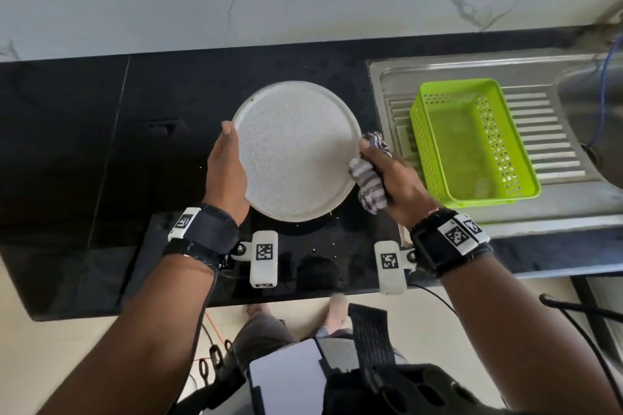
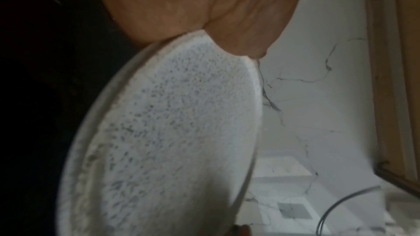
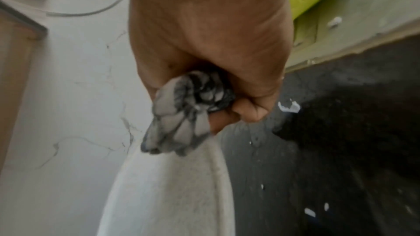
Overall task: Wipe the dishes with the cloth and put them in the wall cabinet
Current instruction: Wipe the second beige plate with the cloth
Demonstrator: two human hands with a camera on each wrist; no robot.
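Speckled plate (image 1: 296, 152) held over the bench (image 1: 101, 145) by left hand (image 1: 225, 175) grip at one rim only, right hand (image 1: 396, 178) balling striped cloth (image 1: 369, 184) against opposite rim: hard wipe could lever it loose.

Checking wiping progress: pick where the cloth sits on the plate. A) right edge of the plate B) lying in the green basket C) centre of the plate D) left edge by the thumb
A: the right hand holds the bunched striped cloth against the right edge of the plate.
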